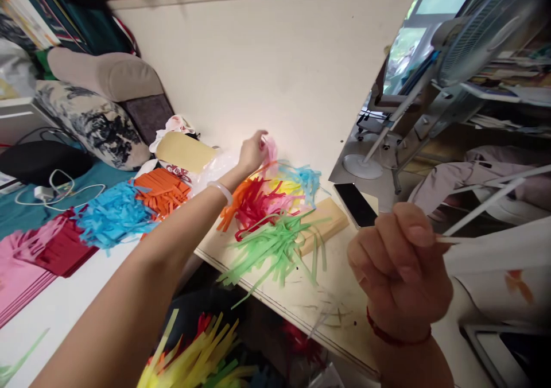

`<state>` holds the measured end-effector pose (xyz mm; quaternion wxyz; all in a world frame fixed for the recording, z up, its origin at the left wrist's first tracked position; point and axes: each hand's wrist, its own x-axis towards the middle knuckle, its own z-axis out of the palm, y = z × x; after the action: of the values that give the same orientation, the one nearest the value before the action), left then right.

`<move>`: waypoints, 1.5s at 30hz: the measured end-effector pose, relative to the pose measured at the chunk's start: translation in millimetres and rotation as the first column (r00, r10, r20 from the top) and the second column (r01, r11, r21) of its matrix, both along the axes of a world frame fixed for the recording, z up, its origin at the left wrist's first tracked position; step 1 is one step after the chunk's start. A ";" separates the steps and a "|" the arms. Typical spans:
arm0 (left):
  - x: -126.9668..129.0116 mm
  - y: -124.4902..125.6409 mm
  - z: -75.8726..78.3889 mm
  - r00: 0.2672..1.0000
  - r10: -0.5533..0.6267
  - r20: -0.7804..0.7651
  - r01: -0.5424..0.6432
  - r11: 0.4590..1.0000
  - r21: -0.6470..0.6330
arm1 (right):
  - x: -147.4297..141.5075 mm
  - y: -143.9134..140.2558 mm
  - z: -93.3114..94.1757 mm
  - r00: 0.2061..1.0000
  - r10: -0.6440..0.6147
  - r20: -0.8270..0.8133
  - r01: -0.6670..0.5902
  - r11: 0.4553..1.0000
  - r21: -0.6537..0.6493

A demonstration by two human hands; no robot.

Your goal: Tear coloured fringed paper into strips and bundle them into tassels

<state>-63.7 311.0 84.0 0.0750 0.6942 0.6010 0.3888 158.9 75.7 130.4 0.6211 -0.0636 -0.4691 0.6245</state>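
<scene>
Left hand [253,151] stretched far across the tabletop [301,89], fingers closed in a light pinch on a pink paper strip [271,148] at the far edge of the heap of paper strips [271,204]; heap a tangle of orange, red, yellow, blue and green, spilling over a small wooden block [329,218] and toward the near edge; black phone [355,203] just beside the block. Right hand [398,267] raised near the camera, thumb and forefinger pressed shut on a thin white stick [482,207] that slants up and to the right.

Strips likely almost weightless, limp and easily torn or creased; best taken near one end with a gentle fingertip pinch, lifted slowly so that tangled neighbours slide off; hard pulling probably a risk of ripping. Stick probably light but stiff; firm pinch near the end enough, though thin and smooth, so liable to roll between the fingertips.

More fringed paper [116,213] in blue, orange and pink on the left.
</scene>
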 end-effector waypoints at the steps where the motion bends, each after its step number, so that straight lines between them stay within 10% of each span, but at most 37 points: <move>1: -5.8 -3.8 10.2 0.997 -0.035 0.065 0.029 0.995 0.100 | -0.6 0.1 0.6 1.000 -0.005 0.010 0.005 1.000 0.006; 5: -24.4 -30.8 35.7 0.877 -0.308 0.368 0.197 0.930 0.310 | -7.2 5.5 -1.2 0.993 -0.056 0.101 0.055 0.998 0.015; 8: -28.2 -60.3 38.2 0.622 -0.421 0.660 0.321 0.906 0.275 | -14.4 17.5 -10.3 0.967 -0.126 0.223 0.127 0.992 0.011; 11: -21.0 -95.0 33.6 0.363 -0.419 0.832 0.452 0.860 0.236 | -22.1 30.6 -20.8 0.876 -0.294 0.382 0.277 0.956 0.099; 16: 4.5 -156.2 21.9 0.289 -0.278 0.916 0.414 0.899 0.143 | -31.0 34.0 -24.4 0.651 -0.606 0.457 0.494 0.795 0.352; 21: 16.9 -198.8 9.0 0.409 -0.359 0.839 0.218 0.931 0.292 | -30.8 19.4 -18.7 0.564 -0.704 0.433 0.539 0.710 0.452; 25: 16.5 -215.0 -1.1 0.532 -0.369 0.762 0.101 0.921 0.375 | -30.5 11.8 -15.0 0.646 -0.610 0.459 0.479 0.792 0.379; 32: 18.0 -226.9 -7.4 0.525 -0.357 0.773 0.017 0.912 0.410 | -33.9 11.4 -17.6 0.767 -0.437 0.470 0.379 0.900 0.217; 45: 24.9 -235.3 -11.6 0.697 -0.343 0.630 -0.081 0.835 0.544 | -34.1 3.6 -17.9 0.768 -0.465 0.440 0.404 0.885 0.231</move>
<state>-38.8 75.6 72.4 0.1324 0.5268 0.3398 0.7678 124.7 79.3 112.5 0.6143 -0.2860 -0.6188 0.3974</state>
